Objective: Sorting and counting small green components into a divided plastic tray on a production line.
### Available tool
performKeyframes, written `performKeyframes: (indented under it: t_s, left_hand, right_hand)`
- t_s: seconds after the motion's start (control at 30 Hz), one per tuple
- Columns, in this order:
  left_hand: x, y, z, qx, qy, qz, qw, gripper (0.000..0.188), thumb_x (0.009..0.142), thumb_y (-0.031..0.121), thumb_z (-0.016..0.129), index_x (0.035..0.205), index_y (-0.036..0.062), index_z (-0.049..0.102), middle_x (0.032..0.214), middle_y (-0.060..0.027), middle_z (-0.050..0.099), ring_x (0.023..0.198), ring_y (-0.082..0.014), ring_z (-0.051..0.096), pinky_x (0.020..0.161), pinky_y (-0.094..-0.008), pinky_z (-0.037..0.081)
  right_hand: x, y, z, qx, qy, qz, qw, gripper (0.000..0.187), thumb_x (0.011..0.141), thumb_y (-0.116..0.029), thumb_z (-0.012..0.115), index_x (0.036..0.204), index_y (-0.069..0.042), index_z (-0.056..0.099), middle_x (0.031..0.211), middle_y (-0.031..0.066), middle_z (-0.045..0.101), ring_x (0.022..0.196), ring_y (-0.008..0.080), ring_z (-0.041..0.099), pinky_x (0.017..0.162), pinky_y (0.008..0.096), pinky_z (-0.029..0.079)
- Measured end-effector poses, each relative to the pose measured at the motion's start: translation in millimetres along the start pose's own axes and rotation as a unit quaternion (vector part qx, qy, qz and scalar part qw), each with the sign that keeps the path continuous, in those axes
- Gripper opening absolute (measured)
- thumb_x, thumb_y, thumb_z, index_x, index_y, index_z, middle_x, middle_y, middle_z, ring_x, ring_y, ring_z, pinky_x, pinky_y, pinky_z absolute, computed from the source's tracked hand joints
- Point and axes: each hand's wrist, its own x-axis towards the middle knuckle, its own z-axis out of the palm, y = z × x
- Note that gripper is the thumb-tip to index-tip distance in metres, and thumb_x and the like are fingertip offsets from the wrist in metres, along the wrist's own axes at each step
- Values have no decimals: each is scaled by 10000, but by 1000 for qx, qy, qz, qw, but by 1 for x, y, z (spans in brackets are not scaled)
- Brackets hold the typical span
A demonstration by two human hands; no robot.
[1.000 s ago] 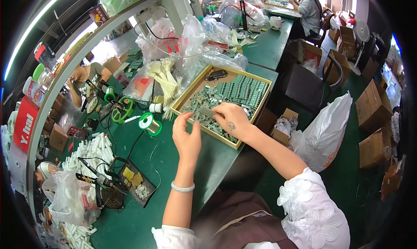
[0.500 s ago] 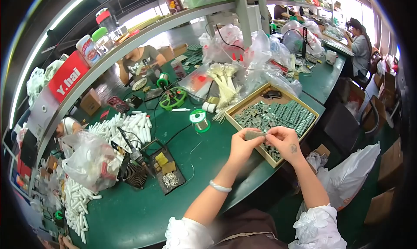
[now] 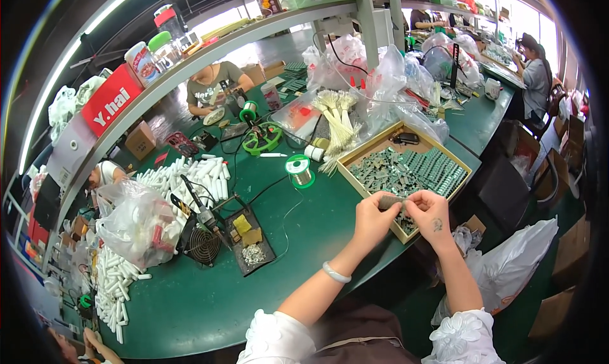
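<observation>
Tray (image 3: pixel 382 143) lay on desk (image 3: pixel 311 237) before me, circuit boards (image 3: pixel 438 170) inside; one board (image 3: pixel 388 201) sat between my left grip (image 3: pixel 374 219) and right grip (image 3: pixel 430 214) over tray's near end. Solder spool (image 3: pixel 303 172) stood left, fan (image 3: pixel 202 242) farther left.

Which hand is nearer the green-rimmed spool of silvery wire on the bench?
Left. The left hand is to the right of the wire spool and closer to the front bench edge; the right hand is farther right, beyond the left.

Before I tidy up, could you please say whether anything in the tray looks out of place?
Possibly the black object near the far edge of the tray, as it looks unlike the green boards.
</observation>
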Motion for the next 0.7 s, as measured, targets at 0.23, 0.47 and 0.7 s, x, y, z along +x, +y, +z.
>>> performKeyframes:
  t_s: [0.23,0.47,0.7]
  left_hand:
    - [3,-12,2,13,13,37,999,203,776,127,702,925,0,649,760,-111,673,680,-167,646,625,-301,506]
    - [-4,-1,2,70,25,5,997,191,763,149,727,871,2,671,721,-61,676,656,-91,615,601,-263,492]
    - [-5,-6,-1,45,14,19,999,162,790,117,698,894,-1,659,733,-58,667,669,-84,600,607,-255,480]
  right_hand:
    - [4,-10,-5,-212,39,-133,968,152,814,-49,647,920,53,681,730,93,663,672,107,628,628,260,490]
    - [-1,-8,8,-81,17,-46,996,97,808,-36,654,839,53,675,716,86,675,630,108,627,608,243,500]
    - [3,-11,11,-142,30,-163,976,99,803,-26,649,858,55,668,714,92,662,632,131,616,619,271,498]
